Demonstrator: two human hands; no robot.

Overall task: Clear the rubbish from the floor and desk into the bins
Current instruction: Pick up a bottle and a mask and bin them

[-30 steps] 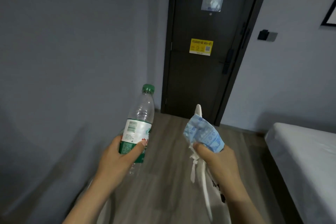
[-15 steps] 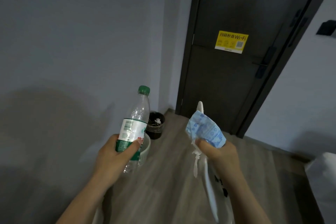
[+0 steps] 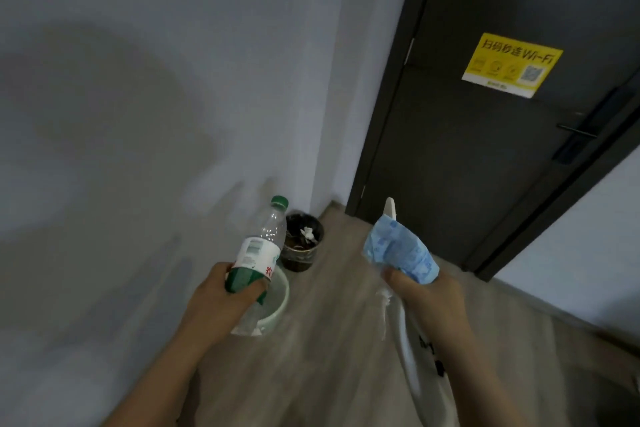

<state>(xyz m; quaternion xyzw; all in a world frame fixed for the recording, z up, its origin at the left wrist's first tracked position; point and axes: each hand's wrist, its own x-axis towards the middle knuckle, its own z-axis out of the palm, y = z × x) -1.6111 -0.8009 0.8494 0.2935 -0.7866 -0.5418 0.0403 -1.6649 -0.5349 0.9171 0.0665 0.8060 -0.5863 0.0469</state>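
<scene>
My left hand (image 3: 221, 302) grips a clear plastic bottle (image 3: 263, 246) with a green cap and a white and green label, tilted over a pale green bin (image 3: 282, 295) on the floor. Just beyond it stands a dark bin (image 3: 304, 248) with rubbish inside, in the corner by the wall. My right hand (image 3: 426, 298) holds a crumpled blue wrapper (image 3: 398, 253) together with a white plastic bag (image 3: 412, 357) that hangs down below the hand.
A grey wall (image 3: 156, 114) runs along the left. A dark door (image 3: 485, 149) with a yellow Wi-Fi sticker (image 3: 512, 64) stands ahead on the right. The floor (image 3: 329, 340) is grey wood.
The view has swung down and left toward the corner, bringing both bins closer. My left hand has lowered the bottle over the pale green bin. The bed has left the view.
</scene>
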